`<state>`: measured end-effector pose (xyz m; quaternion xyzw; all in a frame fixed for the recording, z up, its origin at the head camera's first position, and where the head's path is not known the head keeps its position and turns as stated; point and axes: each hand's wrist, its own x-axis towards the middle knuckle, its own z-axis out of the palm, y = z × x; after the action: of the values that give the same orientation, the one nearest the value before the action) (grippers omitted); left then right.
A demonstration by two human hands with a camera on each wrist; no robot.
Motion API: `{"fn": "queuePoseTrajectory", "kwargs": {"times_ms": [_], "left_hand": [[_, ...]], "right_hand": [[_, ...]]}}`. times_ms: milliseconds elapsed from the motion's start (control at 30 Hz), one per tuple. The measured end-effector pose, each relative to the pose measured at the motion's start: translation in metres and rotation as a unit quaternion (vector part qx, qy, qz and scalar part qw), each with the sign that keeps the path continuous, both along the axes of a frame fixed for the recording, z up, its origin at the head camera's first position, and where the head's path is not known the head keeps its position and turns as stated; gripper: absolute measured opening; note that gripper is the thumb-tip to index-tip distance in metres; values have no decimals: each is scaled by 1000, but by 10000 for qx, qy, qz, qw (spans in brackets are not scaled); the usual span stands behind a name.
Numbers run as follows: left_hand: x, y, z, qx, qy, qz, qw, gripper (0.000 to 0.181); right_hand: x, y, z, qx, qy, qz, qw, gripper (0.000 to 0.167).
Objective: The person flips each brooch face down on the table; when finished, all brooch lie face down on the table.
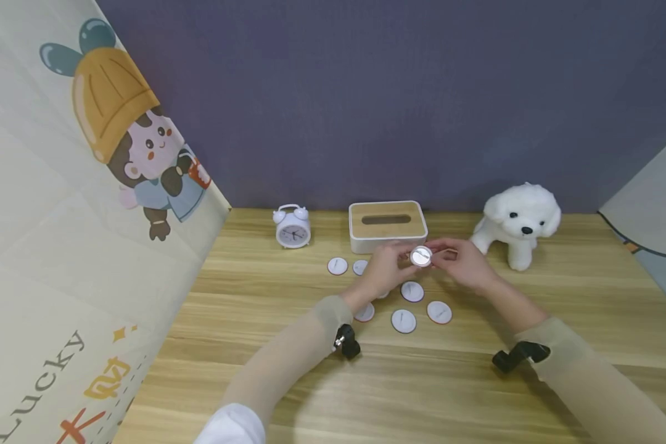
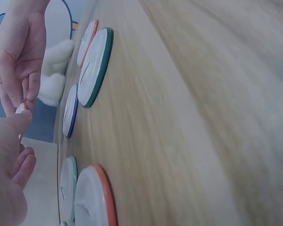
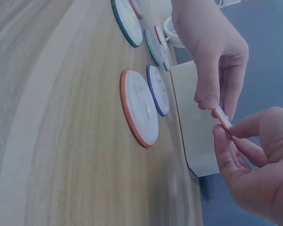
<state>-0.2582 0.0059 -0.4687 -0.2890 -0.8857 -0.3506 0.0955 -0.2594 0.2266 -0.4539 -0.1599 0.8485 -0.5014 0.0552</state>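
A round pin badge (image 1: 420,256) is held up above the table between both hands, its pale back with a pin facing up. My left hand (image 1: 387,270) pinches its left side with thumb and fingers. On the opposite side my right hand (image 1: 466,264) pinches its edge. An orange-red rim shows on this badge (image 3: 221,117) in the right wrist view. Below the hands several more badges lie pin side up, among them a blue-rimmed badge (image 1: 412,291), an orange-rimmed badge (image 1: 439,312) and a green-rimmed badge (image 2: 95,68). The left hand and forearm partly cover some of them.
Behind the hands stands a white tissue box (image 1: 387,223) with a wooden top. A white alarm clock (image 1: 293,228) is at the back left, a white plush dog (image 1: 518,222) at the back right. All rest on a wooden table (image 1: 244,320) against a dark wall.
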Motion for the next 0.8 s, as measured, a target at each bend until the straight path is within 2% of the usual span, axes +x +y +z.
{"fn": "queuePoseTrajectory", "kwargs": {"times_ms": [200,333,433,567,800], "left_hand": [[-1,-3,-3,-186,9,-55,9998,39],[0,-6,-6,-399,38,-46,9992,36],[1,-8,-8,-677,101,15,9977,32],[2,-10,-8,-1098,106,104,9938,29],[4,-14,-9,-1793,234,253,9832,24]], "right_hand": [[1,-2,-4,584,664,245,9958,43],[2,-7,-8,1137,1235,375,9851,40],[3,-11,-12,1606,1581,337,9737,37],[2,-17,-19,1829,1754,324,9668,34],[1,-27,-26,1985,1900,276,9611,31]]}}
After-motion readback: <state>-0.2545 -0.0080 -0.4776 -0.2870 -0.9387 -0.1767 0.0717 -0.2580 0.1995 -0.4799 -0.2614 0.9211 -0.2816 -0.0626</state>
